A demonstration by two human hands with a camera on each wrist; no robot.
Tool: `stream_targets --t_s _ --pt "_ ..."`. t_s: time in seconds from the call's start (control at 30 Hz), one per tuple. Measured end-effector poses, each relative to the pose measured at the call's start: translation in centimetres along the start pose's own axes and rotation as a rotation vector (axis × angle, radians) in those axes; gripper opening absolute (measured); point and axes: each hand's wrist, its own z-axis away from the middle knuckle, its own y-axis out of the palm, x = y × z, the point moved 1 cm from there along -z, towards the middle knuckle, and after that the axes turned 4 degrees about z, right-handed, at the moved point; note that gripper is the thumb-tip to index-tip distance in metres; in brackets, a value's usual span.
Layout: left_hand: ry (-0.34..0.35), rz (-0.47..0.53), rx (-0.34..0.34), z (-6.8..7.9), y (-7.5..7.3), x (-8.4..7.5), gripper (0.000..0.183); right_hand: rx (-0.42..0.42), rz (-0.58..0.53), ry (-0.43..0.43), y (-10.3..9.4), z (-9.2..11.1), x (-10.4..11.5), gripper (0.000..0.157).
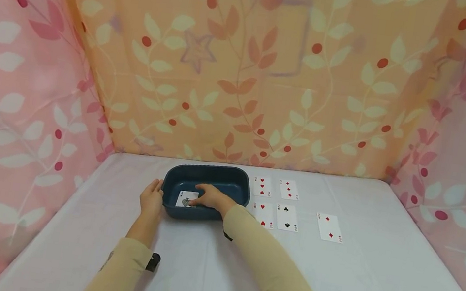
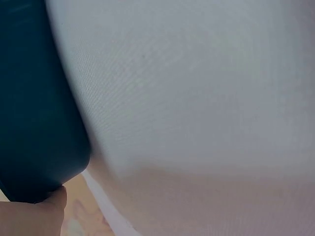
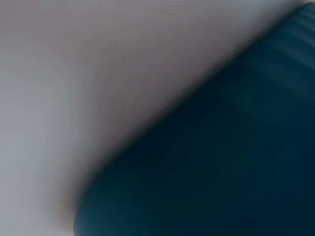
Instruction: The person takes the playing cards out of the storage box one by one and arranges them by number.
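A dark blue rectangular basin (image 1: 239, 177) stands on the white-covered table. My left hand (image 1: 151, 199) rests against the outside of its left end, the fingers fairly straight. In the left wrist view, a digit (image 2: 56, 199) touches the basin's corner (image 2: 44, 147). My right hand (image 1: 212, 199) reaches over the near rim into the basin. It holds an ace playing card (image 1: 184, 197), apparently of spades, by the right side, with the thumb on the face; the other fingers are partly hidden. The right wrist view shows the basin's outer wall (image 3: 211, 167), blurred, but no fingers clearly.
Right of the basin, face up, lie a three of hearts (image 1: 262, 186), a three of diamonds (image 1: 289, 190), a two of hearts (image 1: 263, 214) and a two of clubs (image 1: 287, 218). Farther right lies a two of diamonds (image 1: 329, 228). Patterned curtains (image 1: 244, 67) enclose the table's back and sides.
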Motion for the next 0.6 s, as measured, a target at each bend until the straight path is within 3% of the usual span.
stream_targets --t_s 0.1,0.2,0.43,0.53,0.57,0.6 --pt "0.007 0.012 0.001 -0.1 0.0 0.0 0.054 0.031 0.008 0.025 0.1 -0.7 -0.1 0.066" --pt "0.007 0.017 0.006 -0.3 0.1 0.1 0.054 0.033 0.090 0.009 0.5 -1.9 -0.8 0.069" --pt "-0.015 0.007 0.007 -0.5 0.1 0.6 0.054 -0.019 0.457 -0.114 7.6 -17.4 -12.6 0.083" --pt "-0.003 -0.006 0.004 -0.5 0.0 0.7 0.054 -0.022 0.485 -0.117 8.1 -18.3 -12.9 0.079" --pt "0.005 -0.008 0.002 -0.4 0.0 0.7 0.054 -0.019 0.479 -0.108 7.8 -17.6 -12.2 0.076" --pt "0.011 -0.011 -0.002 -0.4 0.0 0.6 0.054 -0.019 0.463 -0.099 6.8 -15.6 -10.4 0.072"
